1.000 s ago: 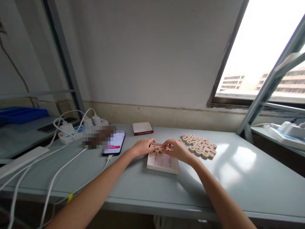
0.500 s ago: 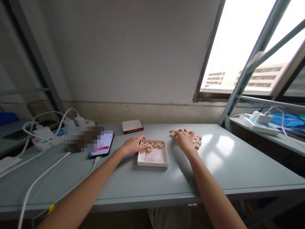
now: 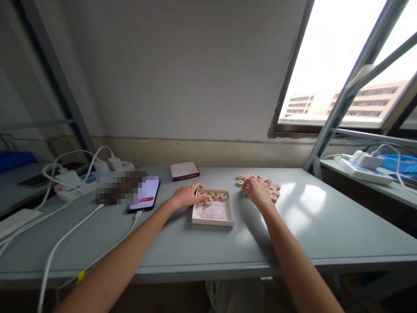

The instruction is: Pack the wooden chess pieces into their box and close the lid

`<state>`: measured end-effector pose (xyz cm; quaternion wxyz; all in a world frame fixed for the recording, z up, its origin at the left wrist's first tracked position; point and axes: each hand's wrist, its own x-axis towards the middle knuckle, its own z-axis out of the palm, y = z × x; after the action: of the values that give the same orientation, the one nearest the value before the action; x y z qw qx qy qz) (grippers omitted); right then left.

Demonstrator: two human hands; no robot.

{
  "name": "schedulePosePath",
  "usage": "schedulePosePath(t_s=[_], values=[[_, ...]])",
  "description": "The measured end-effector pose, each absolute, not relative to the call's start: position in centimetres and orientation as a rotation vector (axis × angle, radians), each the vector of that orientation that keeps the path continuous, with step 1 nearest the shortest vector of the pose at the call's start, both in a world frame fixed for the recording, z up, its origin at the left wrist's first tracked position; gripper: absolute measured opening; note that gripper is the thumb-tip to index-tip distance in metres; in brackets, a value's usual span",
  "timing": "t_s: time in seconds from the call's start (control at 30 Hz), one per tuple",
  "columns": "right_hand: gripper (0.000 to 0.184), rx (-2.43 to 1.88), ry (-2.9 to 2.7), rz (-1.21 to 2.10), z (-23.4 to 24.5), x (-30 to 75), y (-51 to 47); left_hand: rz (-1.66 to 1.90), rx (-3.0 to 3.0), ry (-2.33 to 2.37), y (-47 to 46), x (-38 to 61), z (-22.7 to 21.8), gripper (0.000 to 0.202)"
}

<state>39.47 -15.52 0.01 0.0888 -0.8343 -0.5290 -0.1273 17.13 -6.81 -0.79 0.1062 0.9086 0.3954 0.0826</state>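
A shallow white box (image 3: 213, 223) stands on the desk with a row of round wooden xiangqi pieces along its far side. One more xiangqi piece (image 3: 208, 202) sits in front of that row, and a pink-printed paper (image 3: 213, 211) lies on the box floor. My left hand (image 3: 186, 195) is closed over the box's left rim, its thumb inside by the nearer piece. To the right, my right hand (image 3: 256, 190) curls its fingers down at a cluster of loose xiangqi pieces (image 3: 276, 192). Its fingertips are hidden, so what they grip cannot be made out.
A dark red box lid (image 3: 185, 171) lies behind the box. A lit phone (image 3: 145, 194) with a charging cable (image 3: 130, 230) is to the left, near a power strip (image 3: 78, 188) with several plugs. Metal posts (image 3: 339, 104) frame the desk (image 3: 182, 252).
The view has shifted slightly, moving everything a little to the right. My right hand's fingers have curled in more at the pieces. My left hand stays at the box.
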Motion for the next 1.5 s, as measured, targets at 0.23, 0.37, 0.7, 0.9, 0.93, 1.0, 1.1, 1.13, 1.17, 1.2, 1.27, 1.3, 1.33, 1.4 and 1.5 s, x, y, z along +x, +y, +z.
schedulePosePath(t_s=[0.23,0.37,0.7,0.9,0.93,1.0,1.1,1.13,1.17,1.2,1.27,1.3,1.33,1.4,1.5], values=[[0.022,-2.548,-1.545,-0.472,-0.3,39.4,-15.6,0.252,2.686,1.170,-6.9,17.1,-0.8,0.058],[0.016,-2.497,-1.569,-0.400,-0.1,39.5,-15.7,0.262,2.672,1.168,-6.8,17.1,-0.9,0.057],[0.018,-1.535,-2.060,0.402,1.2,36.8,-15.5,0.268,2.672,1.138,-7.1,16.9,-0.6,0.056],[0.011,-1.585,-2.253,0.100,0.3,35.0,-15.4,0.250,2.685,1.167,-7.2,17.0,-0.6,0.057],[0.011,-1.571,-2.265,0.045,0.1,35.1,-15.3,0.250,2.684,1.164,-7.1,17.0,-0.7,0.056],[0.012,-1.588,-2.261,-0.034,-0.1,35.3,-15.2,0.253,2.681,1.161,-7.1,17.0,-0.7,0.054],[0.013,-1.621,-2.271,0.003,-0.1,35.7,-15.1,0.264,2.674,1.157,-7.0,17.0,-0.7,0.053],[0.013,-1.625,-2.273,0.035,0.0,35.9,-15.0,0.267,2.670,1.152,-7.0,17.0,-0.7,0.053],[0.012,-1.633,-2.256,0.040,0.0,36.1,-15.0,0.270,2.666,1.145,-7.0,17.0,-0.7,0.052],[0.013,-1.657,-2.211,-0.001,-0.1,36.4,-14.9,0.271,2.662,1.139,-7.0,17.0,-0.8,0.052],[0.018,-1.784,-2.035,-0.202,-0.3,37.3,-14.9,0.273,2.655,1.131,-6.9,17.0,-0.8,0.052],[0.021,-1.880,-1.936,-0.317,-0.5,37.8,-14.8,0.272,2.650,1.133,-6.9,17.0,-0.8,0.052],[0.023,-1.979,-1.860,-0.407,-0.8,38.3,-14.8,0.274,2.645,1.137,-6.8,17.0,-0.8,0.052],[0.025,-2.142,-1.812,-0.482,-1.3,39.3,-14.8,0.290,2.638,1.150,-6.7,16.9,-0.9,0.048],[0.022,-2.235,-1.841,-0.479,-1.7,40.2,-14.8,0.334,2.627,1.157,-6.5,16.9,-1.1,0.042]])
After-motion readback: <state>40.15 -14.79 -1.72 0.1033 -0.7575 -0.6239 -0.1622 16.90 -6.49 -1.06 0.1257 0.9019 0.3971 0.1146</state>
